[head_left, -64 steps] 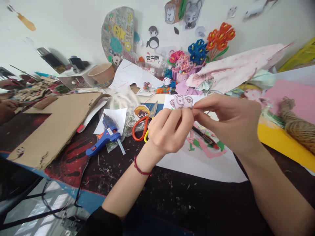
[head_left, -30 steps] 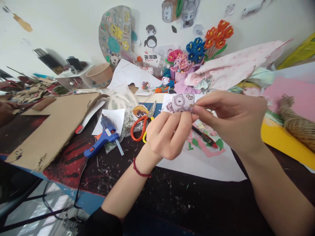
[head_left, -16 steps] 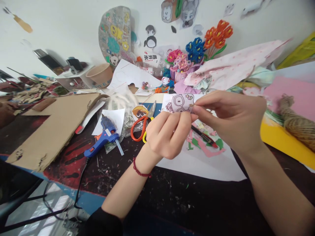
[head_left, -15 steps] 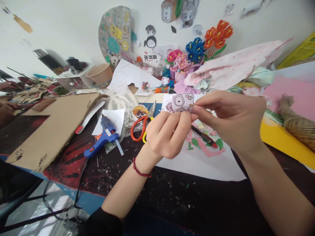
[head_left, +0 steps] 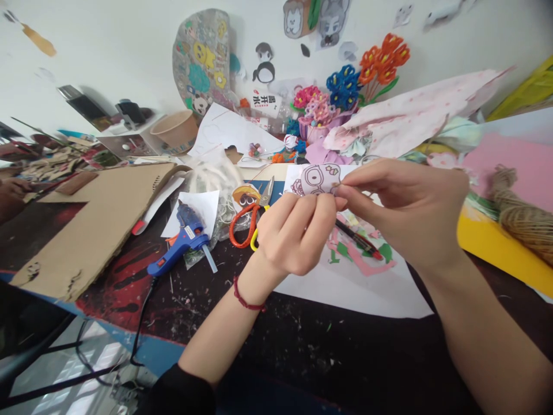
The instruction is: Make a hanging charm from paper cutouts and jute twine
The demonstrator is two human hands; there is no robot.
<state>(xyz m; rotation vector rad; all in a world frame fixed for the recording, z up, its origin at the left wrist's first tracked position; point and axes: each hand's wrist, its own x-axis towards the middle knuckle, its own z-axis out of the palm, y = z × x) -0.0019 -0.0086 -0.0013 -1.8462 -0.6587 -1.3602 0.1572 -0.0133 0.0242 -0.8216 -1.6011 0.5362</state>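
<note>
A small paper cutout (head_left: 314, 176) with a printed cartoon figure in glasses is held up in front of me. My left hand (head_left: 298, 233), closed, grips its lower edge, and the curled fingers hide that part. At the cutout's right edge, my right hand (head_left: 389, 202) pinches it between thumb and fingertips. Below the hands lies a white sheet (head_left: 363, 294) with green and pink paper scraps (head_left: 367, 265) and a dark pen (head_left: 358, 239) on it. Left of my left hand rest scissors (head_left: 246, 225) with orange and yellow handles.
A blue glue gun (head_left: 184, 242) lies on paper, its cord hanging off the table edge. Cardboard (head_left: 99, 230) covers the left side. Twine (head_left: 525, 219) sits at right, pipe-cleaner flowers (head_left: 343, 86) at the back. Another person's hand (head_left: 11, 199) shows at far left.
Almost nothing differs. Both hands keep their hold on the cutout, with only a very slight shift of the left fingers.
</note>
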